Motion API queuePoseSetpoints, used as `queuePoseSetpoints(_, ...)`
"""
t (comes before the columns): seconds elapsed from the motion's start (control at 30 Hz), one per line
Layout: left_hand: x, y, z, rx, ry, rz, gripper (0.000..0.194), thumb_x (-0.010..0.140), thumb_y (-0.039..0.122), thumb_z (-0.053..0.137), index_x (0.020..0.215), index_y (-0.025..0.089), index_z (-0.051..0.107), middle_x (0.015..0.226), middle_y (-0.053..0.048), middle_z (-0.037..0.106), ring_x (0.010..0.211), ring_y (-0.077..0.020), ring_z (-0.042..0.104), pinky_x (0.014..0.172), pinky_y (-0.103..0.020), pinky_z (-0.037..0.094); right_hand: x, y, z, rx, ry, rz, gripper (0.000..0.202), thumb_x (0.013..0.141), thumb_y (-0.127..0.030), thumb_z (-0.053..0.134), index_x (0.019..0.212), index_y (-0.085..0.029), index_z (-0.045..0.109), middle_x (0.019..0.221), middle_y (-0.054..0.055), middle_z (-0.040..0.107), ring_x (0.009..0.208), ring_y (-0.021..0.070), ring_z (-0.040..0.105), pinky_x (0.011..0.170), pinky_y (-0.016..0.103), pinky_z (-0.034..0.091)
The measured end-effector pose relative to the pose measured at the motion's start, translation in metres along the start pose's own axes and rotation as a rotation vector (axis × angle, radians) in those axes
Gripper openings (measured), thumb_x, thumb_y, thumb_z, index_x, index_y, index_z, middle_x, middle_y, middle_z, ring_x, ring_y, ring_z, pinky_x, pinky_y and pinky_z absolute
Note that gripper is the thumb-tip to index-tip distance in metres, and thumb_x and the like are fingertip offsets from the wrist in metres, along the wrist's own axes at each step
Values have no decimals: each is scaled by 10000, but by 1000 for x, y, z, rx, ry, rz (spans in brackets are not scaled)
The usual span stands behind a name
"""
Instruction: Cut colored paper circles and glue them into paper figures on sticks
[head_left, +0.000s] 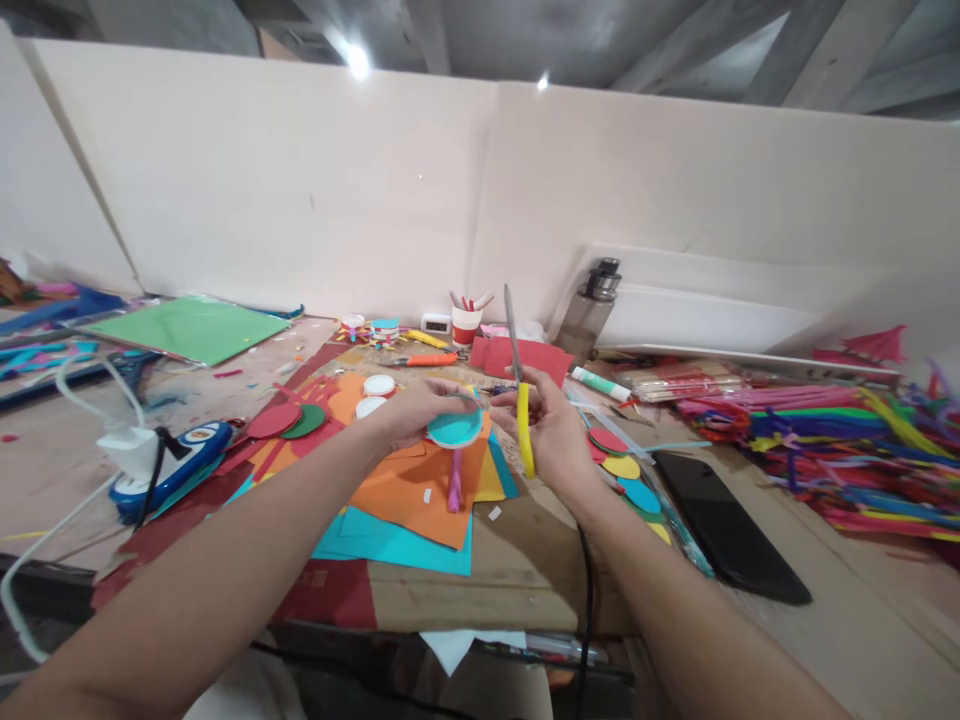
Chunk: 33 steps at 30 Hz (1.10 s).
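My left hand (420, 410) is closed on a small round piece (454, 430) with a turquoise face and a pale rim. A pink-purple strip (455, 482) hangs below that piece. In my right hand (551, 425) are scissors with yellow handles (524, 430), their blades pointing up and away from me. The fingertips of both hands are close together, and what lies between them is too small to make out. Orange paper (427, 500) and turquoise sheets (405, 545) lie beneath the hands.
Paper circles (621, 467) and a black phone (724, 525) lie at the right, near colourful pipe cleaners (825, 440). Behind stand a paper cup (466, 325) and a grey bottle (591, 310). A blue-and-white power strip (172, 470) and green sheet (195, 328) are at the left.
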<state>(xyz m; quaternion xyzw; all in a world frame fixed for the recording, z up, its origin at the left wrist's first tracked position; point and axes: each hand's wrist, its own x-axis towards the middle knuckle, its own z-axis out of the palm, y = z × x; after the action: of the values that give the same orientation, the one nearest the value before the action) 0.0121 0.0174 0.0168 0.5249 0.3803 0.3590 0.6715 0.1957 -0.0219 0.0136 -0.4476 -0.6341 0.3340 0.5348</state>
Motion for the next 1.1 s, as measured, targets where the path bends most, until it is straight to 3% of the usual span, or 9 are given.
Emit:
queuePoseSetpoints(0.13,-3,0,3,-42,-58,-4,266,557,298,838,706,120,707,704,-61,702,593,-116,600,579,-231,438,-2,1,2,-60,-29,-37,589,720,-370,754,1238,-194,535,918,66,709,847,202,672,767,340,534)
queuePoseSetpoints(0.27,-4,1,7,-33,-30,-19,250,557,285,833,647,113,676,624,-42,657,534,-97,551,535,-226,391,-4,4,3,-111,-54,-91,497,755,-272,695,1226,-189,559,977,80,713,914,204,670,805,338,529)
queuePoseSetpoints(0.53,-1,-4,5,16,-29,-25,268,596,310,809,591,127,614,570,-19,602,501,-86,504,500,-230,336,-4,11,3,-139,-41,-109,509,753,-183,639,1254,-202,556,1091,92,699,981,197,660,843,326,523)
queuePoseSetpoints(0.67,0,-5,5,31,-32,-19,219,593,281,809,651,123,669,631,-32,648,549,-97,547,530,-223,380,-5,9,3,-158,-66,-120,521,744,-155,617,1258,-215,557,1170,92,675,1015,199,646,838,315,517)
queuePoseSetpoints(0.93,-3,0,6,-28,-111,-77,271,525,269,853,677,96,710,663,-72,689,541,-111,594,536,-219,438,-4,-1,7,50,-84,35,594,659,-201,676,1230,-168,515,889,38,662,764,149,607,680,268,489)
queuePoseSetpoints(1.1,-4,1,7,-74,-151,-88,257,501,258,866,613,114,685,564,-28,634,473,-83,536,449,-194,369,-4,-7,8,215,-151,123,622,625,-309,748,1184,-210,494,806,-11,603,682,123,550,575,238,439)
